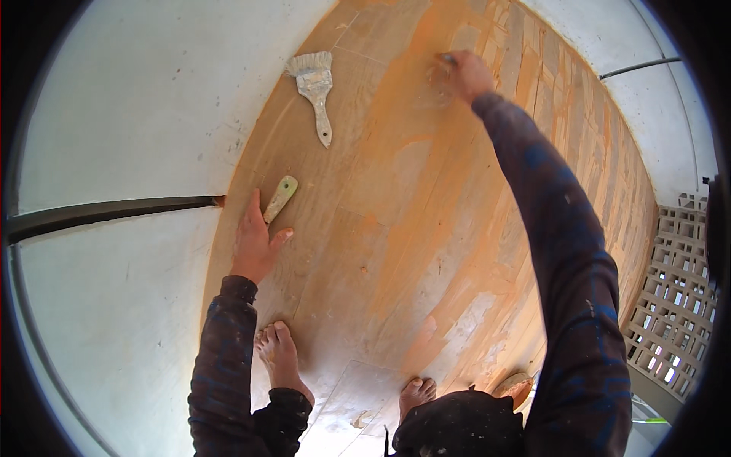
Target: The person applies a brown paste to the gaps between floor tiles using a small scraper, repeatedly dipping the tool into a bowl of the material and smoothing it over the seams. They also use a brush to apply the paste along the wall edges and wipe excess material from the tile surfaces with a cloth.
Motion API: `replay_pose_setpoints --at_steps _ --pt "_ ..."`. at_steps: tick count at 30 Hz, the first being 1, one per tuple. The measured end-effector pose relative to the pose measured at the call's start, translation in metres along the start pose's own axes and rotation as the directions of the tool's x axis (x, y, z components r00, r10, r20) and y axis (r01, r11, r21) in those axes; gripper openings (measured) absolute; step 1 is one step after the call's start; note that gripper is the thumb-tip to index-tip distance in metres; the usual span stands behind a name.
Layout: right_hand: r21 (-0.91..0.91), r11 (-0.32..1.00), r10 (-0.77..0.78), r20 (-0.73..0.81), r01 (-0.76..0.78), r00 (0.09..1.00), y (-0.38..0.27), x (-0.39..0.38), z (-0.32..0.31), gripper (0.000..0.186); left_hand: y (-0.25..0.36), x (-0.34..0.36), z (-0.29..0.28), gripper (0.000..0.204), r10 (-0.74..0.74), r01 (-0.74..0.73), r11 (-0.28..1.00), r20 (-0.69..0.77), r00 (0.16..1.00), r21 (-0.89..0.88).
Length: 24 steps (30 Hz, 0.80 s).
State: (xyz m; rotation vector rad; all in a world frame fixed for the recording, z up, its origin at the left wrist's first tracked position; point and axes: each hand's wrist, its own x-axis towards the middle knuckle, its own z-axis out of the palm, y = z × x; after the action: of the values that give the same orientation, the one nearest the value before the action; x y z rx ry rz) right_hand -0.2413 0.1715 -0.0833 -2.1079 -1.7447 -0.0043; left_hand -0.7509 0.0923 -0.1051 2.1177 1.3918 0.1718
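My left hand (256,242) lies flat near the left edge of the wood-look floor (343,266), fingers stretched out and thumb spread. A stained tool handle with a pale green end (282,198) extends between its thumb and forefinger; whatever is at the handle's other end is hidden under the hand. Farther off, my right hand (470,76) is closed around a small tool and held low over the orange-smeared boards. Only a short grey-brown end of that tool shows, so its kind is unclear. Beyond my left hand lies a wide, paint-crusted flat brush (314,87), bristles pointing away.
Orange filler (415,164) streaks the boards, thickest toward the right. White walls (129,129) border both sides, a dark gap (114,217) crossing the left one. A round container (515,387) stands near my right foot (416,392). A pierced block screen (674,282) is at right.
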Motion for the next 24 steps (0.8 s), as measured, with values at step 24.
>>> replay_pose_setpoints --at_steps 24 --pt "0.220 0.908 -0.415 0.352 0.357 0.839 -0.212 -0.240 0.020 0.050 0.015 0.002 -0.045 0.141 -0.153 0.166 0.986 0.339 0.928 -0.009"
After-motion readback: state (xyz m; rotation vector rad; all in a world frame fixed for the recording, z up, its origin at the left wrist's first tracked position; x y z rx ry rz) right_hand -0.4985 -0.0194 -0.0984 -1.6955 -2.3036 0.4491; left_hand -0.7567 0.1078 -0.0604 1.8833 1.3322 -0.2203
